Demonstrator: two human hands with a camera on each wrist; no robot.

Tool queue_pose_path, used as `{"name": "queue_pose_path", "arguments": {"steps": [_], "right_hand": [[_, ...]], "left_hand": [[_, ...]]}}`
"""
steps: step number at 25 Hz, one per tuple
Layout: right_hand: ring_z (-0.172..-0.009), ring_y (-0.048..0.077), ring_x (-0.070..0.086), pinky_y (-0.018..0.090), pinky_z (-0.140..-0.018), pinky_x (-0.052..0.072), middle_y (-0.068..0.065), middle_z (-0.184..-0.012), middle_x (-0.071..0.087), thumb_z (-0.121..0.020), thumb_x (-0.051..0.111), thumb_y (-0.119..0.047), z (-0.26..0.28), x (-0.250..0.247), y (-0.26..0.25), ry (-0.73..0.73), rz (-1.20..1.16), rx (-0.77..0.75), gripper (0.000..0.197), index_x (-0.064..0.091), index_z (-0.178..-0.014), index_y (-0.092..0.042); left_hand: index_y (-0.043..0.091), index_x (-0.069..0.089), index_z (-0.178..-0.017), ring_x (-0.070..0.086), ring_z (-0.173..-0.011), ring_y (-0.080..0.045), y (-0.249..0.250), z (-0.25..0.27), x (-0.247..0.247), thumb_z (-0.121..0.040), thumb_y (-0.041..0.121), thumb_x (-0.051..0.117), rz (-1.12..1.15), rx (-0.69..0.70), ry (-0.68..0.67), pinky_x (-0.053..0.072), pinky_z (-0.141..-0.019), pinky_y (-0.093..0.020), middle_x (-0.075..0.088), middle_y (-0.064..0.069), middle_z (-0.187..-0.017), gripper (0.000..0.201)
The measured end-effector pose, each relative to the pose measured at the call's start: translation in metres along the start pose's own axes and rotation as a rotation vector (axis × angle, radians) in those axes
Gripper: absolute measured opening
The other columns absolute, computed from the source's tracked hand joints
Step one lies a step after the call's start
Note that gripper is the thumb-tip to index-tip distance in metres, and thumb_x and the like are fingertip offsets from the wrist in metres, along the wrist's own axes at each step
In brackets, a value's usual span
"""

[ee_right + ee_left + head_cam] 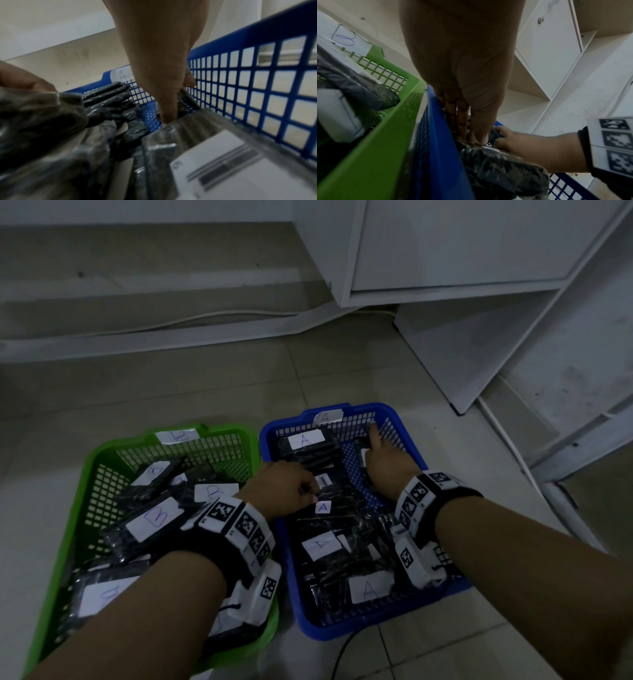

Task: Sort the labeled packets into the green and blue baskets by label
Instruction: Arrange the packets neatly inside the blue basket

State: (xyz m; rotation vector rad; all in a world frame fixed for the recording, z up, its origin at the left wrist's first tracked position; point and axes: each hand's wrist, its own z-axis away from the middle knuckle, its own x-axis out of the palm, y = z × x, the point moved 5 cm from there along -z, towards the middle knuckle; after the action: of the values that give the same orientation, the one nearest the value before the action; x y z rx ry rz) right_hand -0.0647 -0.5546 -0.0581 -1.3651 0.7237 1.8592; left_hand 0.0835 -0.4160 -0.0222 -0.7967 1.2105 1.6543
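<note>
Head view puts both your hands in the blue basket (404, 426): your right hand (383, 463) pinches a packet (368, 429) standing at the far wall, just ahead of its fingers, long axis upright. Your left hand (286, 491) curls on the A-packets (322, 542); its grip and that packet's label stay hidden.

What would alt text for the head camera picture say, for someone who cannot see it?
Both hands reach into a blue basket tagged A: the left hand grips a black packet, the right hand holds another by the far wall. Beside it on the tiled floor a green basket tagged B holds B-labelled packets.
</note>
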Motion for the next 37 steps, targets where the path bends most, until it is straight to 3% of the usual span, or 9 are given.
{"name": "queue_pose_path", "arguments": {"steps": [4,9,12,17,20,26,29,33,37], "right_hand": [[-0.134,0.034,0.033,0.043,-0.099,0.043,0.012,-0.16,0.001,-0.085,0.057,-0.024,0.009,-0.021,-0.006,0.132,-0.007,-0.167,0.04,0.06,-0.116,0.001],[-0.106,0.031,0.057,0.031,-0.085,0.045,0.015,-0.124,0.055,-0.088,0.05,-0.016,0.024,-0.055,0.01,0.441,-0.547,-0.127,0.035,0.059,-0.119,-0.004],[-0.091,0.03,0.059,0.029,-0.078,0.045,0.015,-0.11,0.06,-0.084,0.049,-0.016,0.034,-0.063,0.017,0.571,-0.594,-0.143,0.038,0.06,-0.119,-0.005],[-0.094,0.038,0.06,0.04,-0.074,0.052,0.023,-0.102,0.063,-0.074,0.069,-0.025,0.025,-0.017,0.011,-0.013,-0.029,-0.201,0.041,0.067,-0.105,0.002],[-0.1,0.039,0.057,0.04,-0.078,0.05,0.025,-0.11,0.059,-0.072,0.075,-0.013,0.021,-0.02,0.011,-0.01,0.102,-0.246,0.031,0.068,-0.095,0.006],[-0.107,0.034,0.054,0.035,-0.088,0.045,0.019,-0.135,0.038,-0.096,0.047,-0.019,0.029,-0.012,-0.002,-0.217,0.011,-0.299,0.041,0.047,-0.136,-0.01],[-0.101,0.029,0.057,0.028,-0.081,0.044,0.017,-0.122,0.058,-0.096,0.048,-0.022,0.025,-0.021,-0.011,-0.19,-0.196,-0.194,0.033,0.062,-0.119,-0.003],[-0.099,0.023,0.061,0.026,-0.085,0.046,0.011,-0.105,0.068,-0.09,0.055,-0.046,0.023,-0.016,-0.042,-0.318,-0.537,-0.048,0.048,0.07,-0.106,-0.003],[-0.092,0.026,0.061,0.039,-0.092,0.051,0.017,-0.101,0.067,-0.083,0.069,-0.032,0.02,-0.002,-0.049,-0.312,-0.791,0.061,0.04,0.068,-0.101,0.003]], "left_hand": [[0.033,0.066,-0.111,0.056,-0.11,-0.016,-0.001,0.0,0.001,-0.088,0.043,0.058,-0.012,0.002,-0.009,0.038,-0.101,-0.038,0.062,0.005,-0.115,0.027],[0.033,0.065,-0.115,0.055,-0.112,-0.017,-0.002,-0.001,0.002,-0.088,0.043,0.058,-0.032,0.001,-0.019,0.038,-0.102,-0.036,0.06,0.005,-0.119,0.03],[0.033,0.065,-0.114,0.056,-0.11,-0.016,-0.001,-0.001,0.002,-0.088,0.043,0.058,-0.033,0.005,-0.011,0.04,-0.1,-0.036,0.061,0.005,-0.118,0.029],[0.034,0.065,-0.113,0.056,-0.11,-0.016,-0.002,-0.002,0.003,-0.087,0.047,0.058,-0.043,0.006,-0.027,0.04,-0.099,-0.036,0.061,0.005,-0.117,0.03],[0.033,0.065,-0.113,0.056,-0.109,-0.014,-0.002,-0.001,0.002,-0.082,0.053,0.061,0.0,0.019,-0.025,0.04,-0.099,-0.035,0.061,0.006,-0.115,0.038],[0.036,0.062,-0.116,0.052,-0.116,-0.009,-0.001,-0.001,0.009,-0.07,0.068,0.063,-0.039,0.041,-0.122,0.018,-0.114,-0.038,0.061,0.011,-0.118,0.056],[0.03,0.064,-0.11,0.051,-0.116,-0.008,0.003,0.001,0.008,-0.069,0.062,0.068,0.039,0.018,-0.147,-0.01,-0.116,-0.047,0.061,0.009,-0.114,0.052],[0.026,0.064,-0.105,0.054,-0.11,-0.009,0.008,0.006,0.002,-0.073,0.061,0.065,-0.033,0.012,-0.102,-0.012,-0.114,-0.053,0.064,0.009,-0.107,0.047],[0.025,0.064,-0.099,0.058,-0.103,-0.009,0.01,0.009,0.001,-0.074,0.058,0.066,-0.004,0.027,-0.081,-0.008,-0.116,-0.052,0.067,0.009,-0.099,0.042]]}}
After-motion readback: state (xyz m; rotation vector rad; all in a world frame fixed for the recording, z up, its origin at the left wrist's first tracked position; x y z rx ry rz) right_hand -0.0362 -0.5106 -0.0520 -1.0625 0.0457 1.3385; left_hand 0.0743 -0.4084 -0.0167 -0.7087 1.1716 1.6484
